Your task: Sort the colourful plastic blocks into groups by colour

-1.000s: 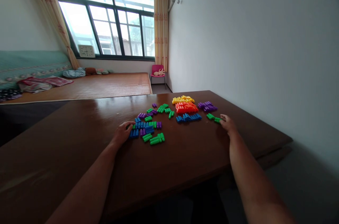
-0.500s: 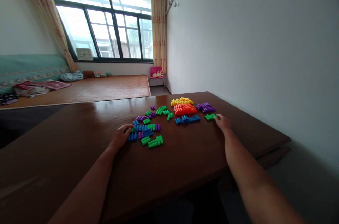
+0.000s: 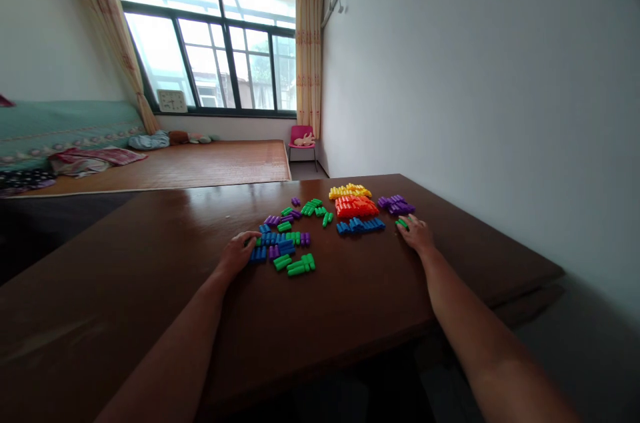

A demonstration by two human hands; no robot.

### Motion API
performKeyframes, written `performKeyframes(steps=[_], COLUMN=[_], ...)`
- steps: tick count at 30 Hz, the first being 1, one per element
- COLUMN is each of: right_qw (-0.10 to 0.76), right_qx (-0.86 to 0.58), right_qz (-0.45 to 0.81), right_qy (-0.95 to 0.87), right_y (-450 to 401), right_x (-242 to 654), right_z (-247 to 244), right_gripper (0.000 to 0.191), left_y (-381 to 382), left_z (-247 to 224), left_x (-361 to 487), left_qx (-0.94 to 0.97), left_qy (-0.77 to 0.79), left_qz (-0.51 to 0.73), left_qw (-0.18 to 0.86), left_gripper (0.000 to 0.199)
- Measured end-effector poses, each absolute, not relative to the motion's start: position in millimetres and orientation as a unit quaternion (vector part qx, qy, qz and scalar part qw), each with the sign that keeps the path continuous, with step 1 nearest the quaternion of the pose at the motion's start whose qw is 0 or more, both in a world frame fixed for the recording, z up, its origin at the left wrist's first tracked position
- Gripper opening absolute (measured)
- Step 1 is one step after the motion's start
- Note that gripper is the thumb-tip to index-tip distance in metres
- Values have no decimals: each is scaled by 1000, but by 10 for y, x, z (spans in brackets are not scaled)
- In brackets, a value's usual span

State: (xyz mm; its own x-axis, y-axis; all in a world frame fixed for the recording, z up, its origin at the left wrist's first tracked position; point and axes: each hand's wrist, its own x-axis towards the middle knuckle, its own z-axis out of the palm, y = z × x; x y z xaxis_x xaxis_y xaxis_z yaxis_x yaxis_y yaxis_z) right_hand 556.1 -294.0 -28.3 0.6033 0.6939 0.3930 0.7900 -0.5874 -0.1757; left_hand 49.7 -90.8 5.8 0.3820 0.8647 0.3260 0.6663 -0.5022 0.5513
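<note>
We judge the step in hand to be arranging the coloured pieces by colour: at right of centre, the right hand (image 3: 416, 235) reaches low over some green pieces (image 3: 401, 224), fingers slightly spread and bent, and we cannot tell whether it grips them or only presses. They lie on the desk (image 3: 350, 303) just in front of the purple group (image 3: 397, 204) and right of the blue group (image 3: 360, 226). The left hand (image 3: 241, 252), half curled, rests at the left edge of the mixed cluster (image 3: 273, 239), beside a green piece; we cannot see whether it holds that. In our judgement, the next move calls for squaring the greens without nudging the purples. Against the frame half a second ago, our right hand has come farther over the greens, hiding more of them, while the left has stayed by its cluster.
</note>
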Motion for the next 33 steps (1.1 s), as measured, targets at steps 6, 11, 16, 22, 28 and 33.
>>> performKeyframes(steps=[6, 11, 16, 22, 28, 33], right_qw=[205, 269, 203, 163, 154, 144], right_qx=[-863, -754, -649, -694, -743, -756], right_qz=[-218, -314, -214, -95, -44, -13], right_qy=[-407, -510, -701, -695, -650, -639], right_y=[-3011, -2855, -2265, -1263, -675, -600], right_x=[5498, 4923, 4118, 3768, 3738, 3679], right_z=[-219, 74, 205, 134, 40, 39], right_gripper=[49, 46, 41, 46, 48, 35], left_y=[-964, -978, -1007, -1023, -1041, -1070], left_z=[57, 31, 32, 21, 28, 49], left_x=[535, 564, 577, 570, 583, 589], left_qx=[810, 805, 805, 804, 802, 798], left_qy=[472, 488, 486, 490, 508, 517], left_qz=[307, 296, 299, 297, 278, 273], left_qw=[163, 160, 161, 157, 148, 148], left_gripper=[30, 30, 29, 27, 28, 28])
